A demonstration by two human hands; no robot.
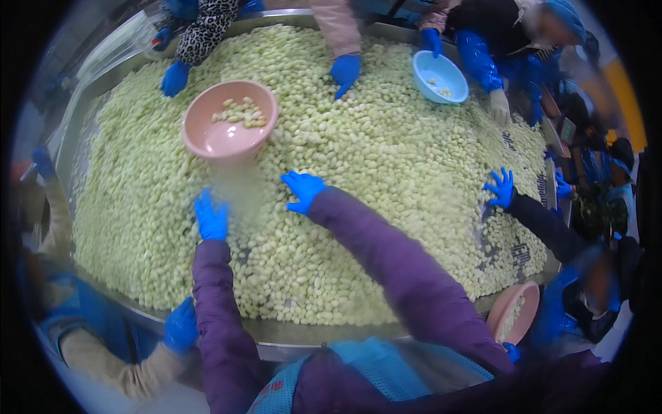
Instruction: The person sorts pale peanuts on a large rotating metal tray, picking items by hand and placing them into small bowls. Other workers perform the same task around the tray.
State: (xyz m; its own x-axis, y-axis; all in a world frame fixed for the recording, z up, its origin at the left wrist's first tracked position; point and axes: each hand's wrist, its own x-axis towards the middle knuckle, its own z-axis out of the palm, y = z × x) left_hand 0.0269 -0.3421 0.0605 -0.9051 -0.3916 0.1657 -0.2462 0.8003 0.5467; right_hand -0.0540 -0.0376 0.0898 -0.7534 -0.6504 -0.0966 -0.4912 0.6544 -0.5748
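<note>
Pale green, oval bean-like pieces (362,150) lie in a thick layer over a large metal-rimmed table. My left hand (211,215), in a blue glove, rests on them left of centre with its fingers pointing away from me. To its right, my right hand (305,191), gloved in the same blue, touches the pieces with its fingers spread and pointing left. Neither hand shows a hold on anything. Beyond both hands a pink plastic bowl (231,121) sits on the layer, holding some of the pieces at its far side. A blurred patch lies between my hands and the bowl.
Across the table, co-workers' gloved hands (345,72) reach in, one at a light blue bowl (440,76). Another co-worker's hand (500,188) spreads at the right, above a tilted pink bowl (522,313). A co-worker's gloved hand (181,326) is close beside my left sleeve. The metal rim (279,352) runs before me.
</note>
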